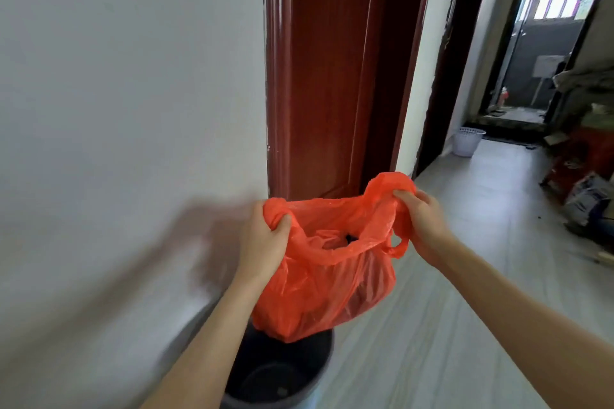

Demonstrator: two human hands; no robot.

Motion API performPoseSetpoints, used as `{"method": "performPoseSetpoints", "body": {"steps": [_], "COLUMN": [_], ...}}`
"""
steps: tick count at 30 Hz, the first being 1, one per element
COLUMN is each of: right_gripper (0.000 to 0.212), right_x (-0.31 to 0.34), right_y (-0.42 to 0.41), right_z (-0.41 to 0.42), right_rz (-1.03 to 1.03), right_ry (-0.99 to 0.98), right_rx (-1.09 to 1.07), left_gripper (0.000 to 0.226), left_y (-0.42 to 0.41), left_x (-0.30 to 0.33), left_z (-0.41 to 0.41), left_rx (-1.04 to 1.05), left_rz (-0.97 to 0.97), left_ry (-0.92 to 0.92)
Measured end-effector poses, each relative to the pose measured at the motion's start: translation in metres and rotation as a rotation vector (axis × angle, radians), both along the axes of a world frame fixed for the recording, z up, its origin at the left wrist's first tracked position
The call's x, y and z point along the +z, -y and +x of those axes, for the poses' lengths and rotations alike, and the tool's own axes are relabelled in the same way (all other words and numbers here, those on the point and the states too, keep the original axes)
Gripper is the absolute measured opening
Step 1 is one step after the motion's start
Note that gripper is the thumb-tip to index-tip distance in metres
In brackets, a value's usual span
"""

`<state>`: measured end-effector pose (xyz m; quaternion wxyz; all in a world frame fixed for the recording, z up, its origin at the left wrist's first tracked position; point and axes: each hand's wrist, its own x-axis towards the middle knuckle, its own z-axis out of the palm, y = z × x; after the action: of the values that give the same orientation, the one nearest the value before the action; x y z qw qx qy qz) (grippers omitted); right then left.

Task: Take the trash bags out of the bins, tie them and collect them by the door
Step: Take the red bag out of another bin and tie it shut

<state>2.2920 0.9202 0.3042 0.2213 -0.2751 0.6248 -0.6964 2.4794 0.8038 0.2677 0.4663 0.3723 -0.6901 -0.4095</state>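
Dark round bin (279, 372) at bottom of frame, on the floor against the wall, liner out, inside looks bare. Orange trash bag (327, 279) hanging directly above it, bottom just over the bin rim, apparently clear of it. Long axis of bag vertical; mouth open and slack, facing up, something dark visible inside.

Left hand (265, 242) clenched around bunched rim at the bag's left edge. Right hand (420, 219) clenched around the right handle, pulled up higher; a second handle loop (398, 244) dangling free below that hand. Bag strung between both hands, mouth spread left to right. Both about equally near; neither free.

Key relation for the tie: the two gripped edges sit on opposite sides of the open mouth, so need bringing together across it. Probably the next step, with the loose loop needing to be gathered in. Thin film, likely to stretch or tear if yanked.

No surface in play. White wall (126, 103) at left, dark red door frame (299, 76) straight ahead behind the bag. Pale tiled floor (448, 309) running right down a corridor. White slatted basket (468, 141) far down by the next doorway, contents unreadable. Clutter of boxes (588, 199) along the right side. Bright window at the far end.
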Motion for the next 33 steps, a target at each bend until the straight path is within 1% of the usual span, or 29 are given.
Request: {"method": "performPoseSetpoints", "body": {"steps": [2,4,5,8,9,11,12,14,16,19,21,22,24,25,26,27,28,29,30,32,33], "right_gripper": [0.014,0.011,0.009,0.007,0.008,0.013,0.011,0.002,0.007,0.016,0.019,0.025,0.047,0.058,0.067,0.071,0.071,0.065,0.056,0.039,0.035], "right_x": [0.011,0.014,0.013,0.003,-0.001,-0.009,-0.013,-0.020,-0.029,-0.043,-0.052,-0.055,-0.059,-0.058,-0.058,-0.059,-0.061,-0.064,-0.068,-0.075,-0.079], "right_y": [-0.026,-0.048,-0.063,-0.098,-0.110,-0.132,-0.141,-0.157,-0.175,-0.200,-0.221,-0.228,-0.243,-0.249,-0.253,-0.256,-0.259,-0.262,-0.263,-0.265,-0.266], "right_z": [-0.024,-0.043,-0.056,-0.085,-0.093,-0.108,-0.113,-0.118,-0.123,-0.131,-0.136,-0.139,-0.145,-0.147,-0.149,-0.150,-0.149,-0.149,-0.150,-0.149,-0.146], "right_rz": [0.040,0.159,0.239,0.500,0.583,0.733,0.814,0.970,1.039,1.013,0.935,0.857,0.622,0.503,0.428,0.408,0.420,0.458,0.505,0.629,0.697], "right_ry": [-0.052,-0.128,-0.169,-0.274,-0.294,-0.311,-0.319,-0.324,-0.314,-0.272,-0.198,-0.133,0.062,0.147,0.184,0.181,0.150,0.100,0.041,-0.054,-0.082], "right_rx": [-0.048,-0.050,-0.050,-0.002,0.017,0.048,0.054,0.047,0.011,-0.095,-0.202,-0.242,-0.279,-0.278,-0.275,-0.279,-0.294,-0.334,-0.390,-0.457,-0.443], "left_gripper": [0.021,0.029,0.030,0.014,0.016,0.011,0.012,0.023,0.030,0.037,0.033,0.029,0.022,0.023,0.026,0.031,0.035,0.036,0.030,0.008,0.007], "left_y": [-0.009,-0.017,-0.023,-0.029,-0.032,-0.040,-0.044,-0.053,-0.065,-0.083,-0.095,-0.098,-0.111,-0.117,-0.122,-0.127,-0.132,-0.136,-0.136,-0.142,-0.146], "left_x": [0.017,0.030,0.034,0.034,0.030,0.023,0.018,0.008,-0.002,-0.013,-0.017,-0.017,-0.016,-0.013,-0.012,-0.011,-0.010,-0.010,-0.010,-0.012,-0.014], "left_z": [-0.027,-0.050,-0.067,-0.103,-0.114,-0.134,-0.143,-0.161,-0.178,-0.192,-0.197,-0.197,-0.196,-0.196,-0.196,-0.197,-0.195,-0.196,-0.197,-0.198,-0.200], "left_rx": [-0.138,-0.285,-0.329,-0.372,-0.416,-0.508,-0.538,-0.561,-0.564,-0.523,-0.487,-0.444,-0.344,-0.303,-0.287,-0.296,-0.325,-0.395,-0.511,-0.742,-0.791], "left_rz": [0.095,0.260,0.295,0.166,0.139,0.116,0.081,-0.042,-0.188,-0.407,-0.545,-0.623,-0.852,-0.974,-1.044,-1.048,-0.976,-0.804,-0.546,0.095,0.333], "left_ry": [0.029,0.043,0.080,0.292,0.373,0.537,0.610,0.754,0.912,1.108,1.203,1.244,1.311,1.327,1.329,1.351,1.379,1.368,1.276,0.948,0.741]}}
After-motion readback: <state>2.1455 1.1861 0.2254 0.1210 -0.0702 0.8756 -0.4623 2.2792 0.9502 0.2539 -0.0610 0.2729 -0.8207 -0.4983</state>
